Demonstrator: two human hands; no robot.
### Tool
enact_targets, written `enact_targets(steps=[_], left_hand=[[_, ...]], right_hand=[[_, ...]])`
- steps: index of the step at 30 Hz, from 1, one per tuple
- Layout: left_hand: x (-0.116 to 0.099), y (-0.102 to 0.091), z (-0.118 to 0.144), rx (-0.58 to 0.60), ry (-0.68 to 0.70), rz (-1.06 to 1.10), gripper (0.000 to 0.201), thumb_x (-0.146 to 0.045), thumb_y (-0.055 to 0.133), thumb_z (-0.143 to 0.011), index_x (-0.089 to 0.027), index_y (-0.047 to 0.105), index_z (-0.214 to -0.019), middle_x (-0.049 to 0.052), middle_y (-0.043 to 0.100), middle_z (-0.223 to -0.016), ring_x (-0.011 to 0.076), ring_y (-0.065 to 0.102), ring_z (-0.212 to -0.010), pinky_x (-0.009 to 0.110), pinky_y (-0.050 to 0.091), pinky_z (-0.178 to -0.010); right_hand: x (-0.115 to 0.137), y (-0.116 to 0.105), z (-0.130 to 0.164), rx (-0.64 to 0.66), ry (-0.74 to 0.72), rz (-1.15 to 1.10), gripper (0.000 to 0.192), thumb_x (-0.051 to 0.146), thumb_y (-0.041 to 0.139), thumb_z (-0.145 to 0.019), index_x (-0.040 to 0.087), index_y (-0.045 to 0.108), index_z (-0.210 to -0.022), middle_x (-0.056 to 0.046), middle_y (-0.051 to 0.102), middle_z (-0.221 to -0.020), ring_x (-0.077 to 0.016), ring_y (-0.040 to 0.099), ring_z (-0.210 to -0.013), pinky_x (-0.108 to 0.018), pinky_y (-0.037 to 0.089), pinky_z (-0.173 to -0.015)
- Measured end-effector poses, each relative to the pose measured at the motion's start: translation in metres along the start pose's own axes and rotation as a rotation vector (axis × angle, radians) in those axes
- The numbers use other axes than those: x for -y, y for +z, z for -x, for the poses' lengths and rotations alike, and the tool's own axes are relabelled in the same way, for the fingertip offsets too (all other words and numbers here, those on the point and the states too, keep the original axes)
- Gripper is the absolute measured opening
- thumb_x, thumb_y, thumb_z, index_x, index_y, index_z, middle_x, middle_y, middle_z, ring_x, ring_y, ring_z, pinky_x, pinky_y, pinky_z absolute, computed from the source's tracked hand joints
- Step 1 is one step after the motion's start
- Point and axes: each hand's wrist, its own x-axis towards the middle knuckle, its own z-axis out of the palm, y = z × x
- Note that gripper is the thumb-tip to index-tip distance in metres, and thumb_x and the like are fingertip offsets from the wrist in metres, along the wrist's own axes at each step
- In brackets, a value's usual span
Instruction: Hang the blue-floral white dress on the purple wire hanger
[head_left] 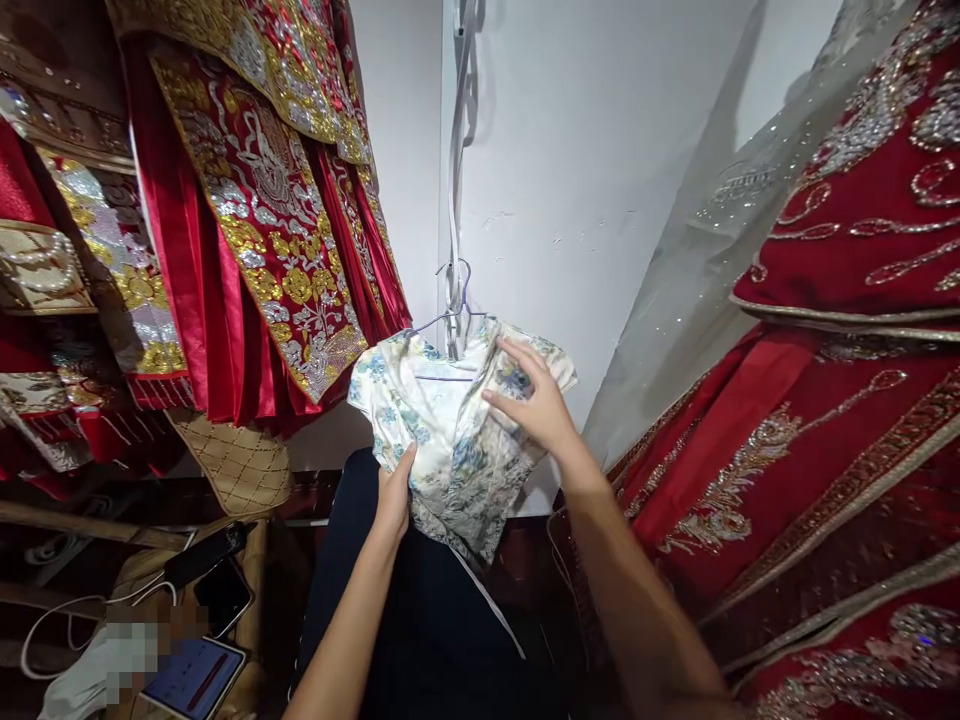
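A short-sleeved floral blouse point(439, 430), white with blue and green flowers, hangs on a thin purple hanger point(466, 300) in front of me. The hanger's hook is up at a white hanging strap point(454, 180). On the blouse's left side, my left hand point(394, 495) grips the edge, thumb on the front and the other fingers hidden behind the cloth. My right hand point(534, 398) touches the front near the right shoulder and neckline, thumb and fingers apart on the fabric. The blouse's lower part lies over dark-clothed legs point(427, 610), with a thin white tie point(491, 605) trailing down.
Red embroidered garments point(262, 200) hang at left, and beaded red garments point(840, 400) with sheer sparkling fabric point(675, 260) hang at right. A white wall point(555, 150) stands behind. At lower left, a stool point(251, 600) bears a phone point(196, 675), another dark device point(223, 597) and a white cable point(45, 625).
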Motion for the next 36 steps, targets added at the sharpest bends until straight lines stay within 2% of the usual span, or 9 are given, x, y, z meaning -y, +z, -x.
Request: enact_targets(steps=[2, 4, 6, 8, 14, 21, 26, 31, 36], left_hand=[[0.011, -0.002, 0.011, -0.063, -0.094, -0.022, 0.086, -0.054, 0.075, -0.075, -0.026, 0.040, -0.148, 0.011, 0.049, -0.149, 0.0338, 0.036, -0.144, 0.048, 0.037, -0.116], [0.017, -0.004, 0.021, -0.075, -0.133, -0.064, 0.089, -0.054, 0.076, -0.074, -0.026, 0.037, -0.149, 0.011, 0.049, -0.149, 0.0344, 0.034, -0.145, 0.050, 0.034, -0.118], [0.015, -0.005, 0.029, -0.022, -0.102, -0.088, 0.088, -0.051, 0.076, -0.075, -0.029, 0.036, -0.150, 0.009, 0.050, -0.149, 0.0326, 0.035, -0.145, 0.048, 0.033, -0.119], [0.009, -0.005, 0.035, 0.034, -0.034, -0.080, 0.084, -0.050, 0.075, -0.077, -0.031, 0.037, -0.150, 0.008, 0.050, -0.149, 0.0307, 0.037, -0.144, 0.044, 0.035, -0.118], [-0.010, 0.002, 0.049, 0.151, 0.050, -0.055, 0.073, -0.044, 0.073, -0.080, -0.029, 0.044, -0.146, 0.007, 0.051, -0.148, 0.0286, 0.048, -0.137, 0.039, 0.041, -0.114], [-0.023, 0.015, 0.068, 0.156, 0.043, -0.120, 0.074, -0.041, 0.074, -0.080, -0.021, 0.045, -0.145, 0.012, 0.045, -0.152, 0.0308, 0.042, -0.141, 0.043, 0.032, -0.119], [-0.022, 0.012, 0.066, 0.187, 0.057, -0.095, 0.075, -0.039, 0.075, -0.080, -0.023, 0.044, -0.147, 0.012, 0.046, -0.152, 0.0300, 0.043, -0.140, 0.043, 0.032, -0.118], [-0.020, 0.008, 0.063, 0.274, 0.077, -0.112, 0.077, -0.040, 0.073, -0.081, -0.023, 0.041, -0.149, 0.012, 0.046, -0.152, 0.0303, 0.044, -0.139, 0.044, 0.034, -0.117], [-0.024, 0.007, 0.066, 0.330, 0.086, -0.167, 0.071, -0.041, 0.073, -0.081, -0.022, 0.047, -0.145, 0.012, 0.050, -0.148, 0.0303, 0.043, -0.140, 0.044, 0.032, -0.119]], right_hand=[[-0.002, 0.029, 0.042, -0.094, 0.199, -0.267, 0.053, 0.052, 0.061, -0.086, 0.029, 0.057, -0.133, -0.008, 0.052, -0.143, -0.0314, 0.047, -0.130, -0.050, 0.040, -0.105], [-0.008, 0.064, 0.082, -0.125, 0.458, -0.492, 0.042, 0.058, 0.061, -0.084, 0.025, 0.068, -0.108, -0.011, 0.067, -0.116, -0.0310, 0.061, -0.108, -0.047, 0.049, -0.091], [-0.014, 0.093, 0.109, -0.065, 0.674, -0.628, 0.045, 0.067, 0.063, -0.078, 0.023, 0.067, -0.083, -0.009, 0.068, -0.086, -0.0287, 0.062, -0.080, -0.042, 0.050, -0.070], [-0.018, 0.108, 0.119, -0.008, 0.753, -0.705, 0.050, 0.073, 0.064, -0.073, 0.023, 0.061, -0.071, -0.005, 0.061, -0.069, -0.0234, 0.055, -0.063, -0.037, 0.044, -0.058], [-0.006, 0.092, 0.098, 0.079, 0.593, -0.713, 0.048, 0.071, 0.056, -0.082, 0.024, 0.058, -0.075, -0.001, 0.055, -0.064, -0.0176, 0.049, -0.058, -0.032, 0.038, -0.055], [0.000, 0.088, 0.109, -0.027, 0.602, -0.699, 0.040, 0.061, 0.063, -0.083, 0.022, 0.053, -0.088, 0.003, 0.051, -0.061, -0.0126, 0.044, -0.052, -0.026, 0.034, -0.050], [-0.003, 0.090, 0.110, 0.004, 0.548, -0.677, 0.035, 0.055, 0.058, -0.089, 0.021, 0.052, -0.081, 0.005, 0.044, -0.056, -0.0105, 0.037, -0.050, -0.025, 0.029, -0.048], [0.001, 0.087, 0.110, 0.008, 0.567, -0.660, 0.027, 0.048, 0.057, -0.090, 0.021, 0.052, -0.090, 0.006, 0.047, -0.056, -0.0107, 0.038, -0.050, -0.025, 0.027, -0.048], [-0.002, 0.086, 0.109, 0.023, 0.556, -0.666, 0.024, 0.042, 0.054, -0.091, 0.021, 0.051, -0.079, 0.007, 0.039, -0.054, -0.0095, 0.030, -0.048, -0.025, 0.022, -0.046]])
